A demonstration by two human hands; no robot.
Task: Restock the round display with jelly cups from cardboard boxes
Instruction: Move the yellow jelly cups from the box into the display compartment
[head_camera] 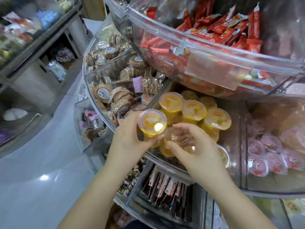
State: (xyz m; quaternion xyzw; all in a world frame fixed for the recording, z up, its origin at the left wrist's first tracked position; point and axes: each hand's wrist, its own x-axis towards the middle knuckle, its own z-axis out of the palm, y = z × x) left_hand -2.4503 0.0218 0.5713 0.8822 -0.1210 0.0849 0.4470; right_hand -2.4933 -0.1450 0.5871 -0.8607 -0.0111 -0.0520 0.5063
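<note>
Left hand [130, 138] grips a yellow jelly cup [152, 122], right hand [194, 146] seemingly pinches another; crowding the stacked cups [194, 111] could topple them

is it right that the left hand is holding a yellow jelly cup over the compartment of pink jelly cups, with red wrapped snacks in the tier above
Not quite. In the head view the left hand holds the yellow jelly cup at the compartment of yellow jelly cups, not the pink ones; the pink jelly cups lie in the next compartment to the right. The red wrapped snacks are indeed in the tier above.
</note>
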